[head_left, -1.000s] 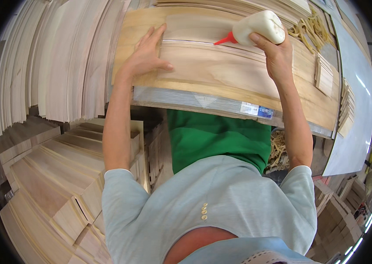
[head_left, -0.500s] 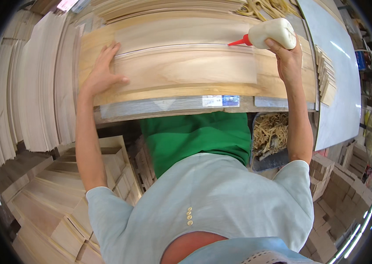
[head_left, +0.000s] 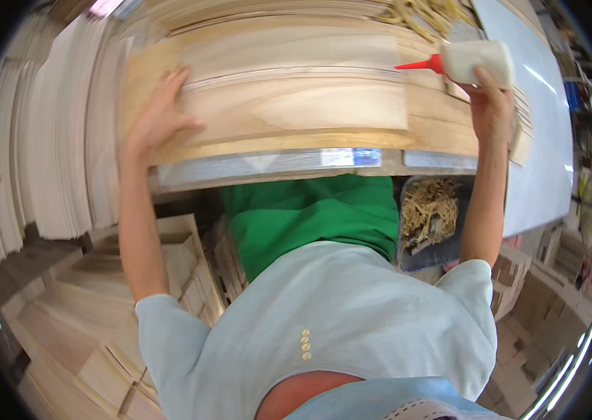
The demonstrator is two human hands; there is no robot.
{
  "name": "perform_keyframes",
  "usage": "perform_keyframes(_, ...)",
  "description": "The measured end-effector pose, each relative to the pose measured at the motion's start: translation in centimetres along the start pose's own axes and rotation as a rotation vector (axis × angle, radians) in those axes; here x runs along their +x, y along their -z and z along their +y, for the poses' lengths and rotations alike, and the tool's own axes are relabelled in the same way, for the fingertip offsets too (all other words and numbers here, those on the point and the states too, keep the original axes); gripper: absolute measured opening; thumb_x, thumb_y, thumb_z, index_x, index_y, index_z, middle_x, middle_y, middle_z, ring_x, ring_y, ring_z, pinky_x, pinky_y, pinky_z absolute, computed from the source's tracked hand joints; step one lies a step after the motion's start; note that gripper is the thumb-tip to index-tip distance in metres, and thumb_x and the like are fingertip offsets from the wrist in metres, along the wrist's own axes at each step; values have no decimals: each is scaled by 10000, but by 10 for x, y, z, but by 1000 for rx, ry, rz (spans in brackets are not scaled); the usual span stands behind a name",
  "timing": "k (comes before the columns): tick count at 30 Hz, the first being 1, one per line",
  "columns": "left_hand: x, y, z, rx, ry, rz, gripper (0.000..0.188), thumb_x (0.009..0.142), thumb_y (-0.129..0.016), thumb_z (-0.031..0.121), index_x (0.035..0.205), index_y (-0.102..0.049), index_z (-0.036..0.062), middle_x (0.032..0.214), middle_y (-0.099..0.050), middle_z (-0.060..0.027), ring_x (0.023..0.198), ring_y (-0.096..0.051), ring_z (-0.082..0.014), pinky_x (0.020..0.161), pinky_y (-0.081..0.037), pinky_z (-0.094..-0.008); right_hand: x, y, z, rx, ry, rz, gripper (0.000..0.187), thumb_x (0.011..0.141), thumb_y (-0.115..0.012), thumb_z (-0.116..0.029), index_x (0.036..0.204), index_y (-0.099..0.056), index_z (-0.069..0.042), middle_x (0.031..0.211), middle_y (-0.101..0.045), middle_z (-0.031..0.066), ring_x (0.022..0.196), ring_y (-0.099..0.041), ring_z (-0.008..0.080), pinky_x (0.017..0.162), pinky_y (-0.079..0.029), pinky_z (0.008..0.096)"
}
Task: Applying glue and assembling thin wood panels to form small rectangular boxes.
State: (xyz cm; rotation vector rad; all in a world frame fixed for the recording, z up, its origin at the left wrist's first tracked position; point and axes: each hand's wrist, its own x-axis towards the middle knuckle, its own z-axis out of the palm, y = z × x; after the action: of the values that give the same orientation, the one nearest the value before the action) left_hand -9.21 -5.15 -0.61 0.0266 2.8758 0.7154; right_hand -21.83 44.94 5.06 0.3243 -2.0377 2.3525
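Observation:
A pale wooden panel (head_left: 324,105) lies on a yellowish board, with a long groove running across it from left to right. My left hand (head_left: 163,115) rests open over the panel's left end, fingers and thumb spread. In my right hand (head_left: 491,101) is a white glue bottle (head_left: 475,63) with a red nozzle, held on its side. The nozzle tip points left and sits at the right end of the groove; whether it touches the wood I cannot tell. A whitish line runs along the groove.
Thin wooden panels (head_left: 65,133) stand stacked on the left. A grey sheet (head_left: 538,140) covers the right side, with small wooden strips beside it. Rubber-like bands (head_left: 425,15) lie at the back. A bin of shavings (head_left: 429,213) and wooden boxes (head_left: 72,301) are below the table.
My right hand has moved right with the glue bottle, bringing the nozzle along the groove to the panel's right end. My left hand has stayed in place.

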Motion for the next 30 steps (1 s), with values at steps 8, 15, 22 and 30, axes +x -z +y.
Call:
perform_keyframes(8, 3, -8, -5, 13, -33, 55, 1035, 570, -812, 383, 1442, -339, 91, 1535, -259, -120, 1434, -163, -338, 1161, -184, -445, -12, -170, 41, 311, -74, -223, 418, 813, -710, -108, 1178, -539, 5, 1085, -627, 119, 995, -635, 238, 822, -564, 396)
perform_keyframes(15, 1, -9, -6, -33, -22, 42, 1058, 577, -821, 361, 1468, -302, 124, 1558, -205, -104, 1442, -127, -335, 1168, -171, -442, -11, -270, 76, 226, -72, -321, 524, 796, -740, -83, 1235, -470, 12, 1129, -601, 113, 1034, -608, 223, 852, -542, 364)
perform_keyframes(22, 2, -13, -14, -41, -16, 71, 1092, 549, -840, 372, 1464, -302, 113, 1552, -229, -93, 1438, -134, -349, 1164, -172, -468, -17, -291, 79, 181, -60, -367, 546, 784, -759, -99, 1236, -465, -12, 1136, -593, 96, 1033, -593, 194, 841, -532, 335)
perform_keyframes(30, 6, -13, -16, -48, -55, 74, 1080, 546, -841, 368, 1454, -319, 103, 1550, -234, -85, 1435, -142, -350, 1170, -166, -458, -20, -290, 80, 89, -40, -352, 524, 799, -742, -101, 1238, -471, -12, 1115, -600, 77, 1013, -592, 172, 816, -521, 305)
